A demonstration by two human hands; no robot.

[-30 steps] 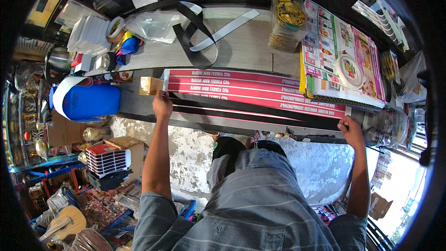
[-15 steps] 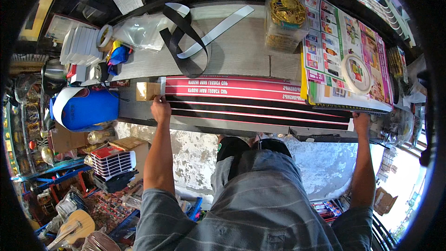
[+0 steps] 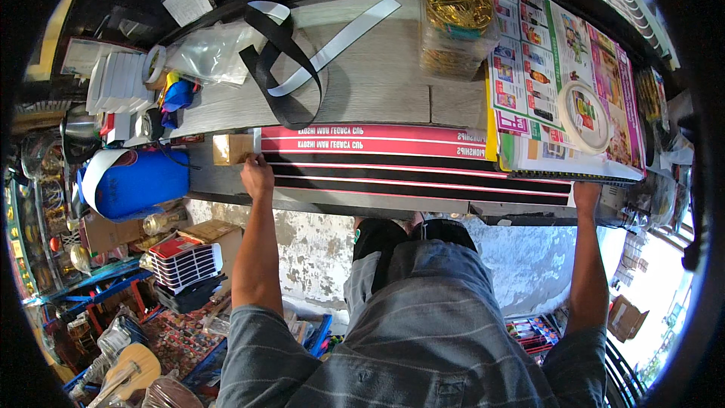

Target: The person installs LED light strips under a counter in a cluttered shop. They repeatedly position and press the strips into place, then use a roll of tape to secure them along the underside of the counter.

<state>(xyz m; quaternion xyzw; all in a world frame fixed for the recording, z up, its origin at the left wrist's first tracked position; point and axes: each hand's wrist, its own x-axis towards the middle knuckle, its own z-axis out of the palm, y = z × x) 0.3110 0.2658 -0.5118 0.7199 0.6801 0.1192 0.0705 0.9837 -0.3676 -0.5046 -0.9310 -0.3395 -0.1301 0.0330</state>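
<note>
— Where does the banner lie?
— The red-and-black striped banner (image 3: 408, 162) spans the surface (image 3: 377, 83) edge; the left hand (image 3: 257, 177) grips one end, the right hand (image 3: 586, 195) the other.
— Nearby?
— A colourful poster (image 3: 559, 68) beside it, right.

left hand (image 3: 257, 176) on left end of red-and-black striped banner (image 3: 408, 162) | right hand (image 3: 586, 196) at its right end | banner flat on counter (image 3: 377, 83) | black strap (image 3: 276, 68) behind | blue roll (image 3: 136, 181) left
</note>
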